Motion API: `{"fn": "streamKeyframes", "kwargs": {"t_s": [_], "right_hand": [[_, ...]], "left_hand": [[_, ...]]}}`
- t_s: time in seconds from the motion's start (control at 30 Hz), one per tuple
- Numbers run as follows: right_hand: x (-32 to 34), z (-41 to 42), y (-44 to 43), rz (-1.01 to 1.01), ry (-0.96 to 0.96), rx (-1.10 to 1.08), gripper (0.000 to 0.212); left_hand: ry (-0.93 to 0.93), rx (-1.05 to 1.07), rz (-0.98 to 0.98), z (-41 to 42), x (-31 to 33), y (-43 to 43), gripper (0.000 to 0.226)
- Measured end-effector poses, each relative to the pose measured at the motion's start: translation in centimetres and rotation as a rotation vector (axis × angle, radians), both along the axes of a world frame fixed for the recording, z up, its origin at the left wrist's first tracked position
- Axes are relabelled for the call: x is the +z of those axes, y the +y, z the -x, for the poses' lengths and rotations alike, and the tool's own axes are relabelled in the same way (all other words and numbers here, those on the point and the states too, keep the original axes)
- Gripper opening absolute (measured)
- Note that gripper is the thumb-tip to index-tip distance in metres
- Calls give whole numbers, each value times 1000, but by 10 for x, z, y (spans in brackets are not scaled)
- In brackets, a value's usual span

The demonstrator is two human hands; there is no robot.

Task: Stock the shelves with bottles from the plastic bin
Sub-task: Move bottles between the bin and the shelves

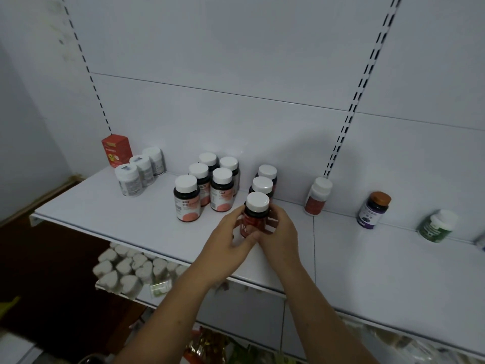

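The red-label bottle [255,215] is upright at the front of a row over the shelf [110,206], with two matching bottles [262,185] behind it. The grip of the left hand [231,243] and of the right hand [279,232] is clamped round its sides. Bare shelf lies open toward the front edge and rightward to a tilted white bottle [317,197], and five bottles [221,190] cluster near on the left. Fingers hide the held bottle's base, so I cannot tell whether it touches the shelf.

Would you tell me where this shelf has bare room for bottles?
Bare: the shelf front-left, before the white bottles and pink-label bottles; the wide right part before the purple bottle and green bottle. Crowded: centre, where left hand and right hand grip the red bottle.
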State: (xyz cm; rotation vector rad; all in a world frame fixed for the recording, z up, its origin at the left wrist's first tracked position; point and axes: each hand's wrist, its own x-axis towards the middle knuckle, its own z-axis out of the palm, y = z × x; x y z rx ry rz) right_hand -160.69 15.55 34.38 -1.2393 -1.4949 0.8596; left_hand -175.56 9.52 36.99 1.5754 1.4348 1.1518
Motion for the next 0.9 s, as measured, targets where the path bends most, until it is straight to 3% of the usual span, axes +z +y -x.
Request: {"fn": "streamKeyframes", "kwargs": {"t_s": [0.13,0.23,0.4,0.67,0.9], "right_hand": [[8,-7,-13,-2,-60,-33,73],[25,-13,-32,-175,-143,-40,67],[72,22,-67,-480,-308,248,55],[60,145,-107,-402,-557,871,65],[-53,219,-165,-252,-660,1231,65]], "left_hand": [[100,4,-12,8,4,-9,67],[294,73,-91,32,13,-25,67],[603,291,-135,91,38,-70,71],[814,670,102,167,14,-188,77],[728,993,477,186,-64,-325,69]]}}
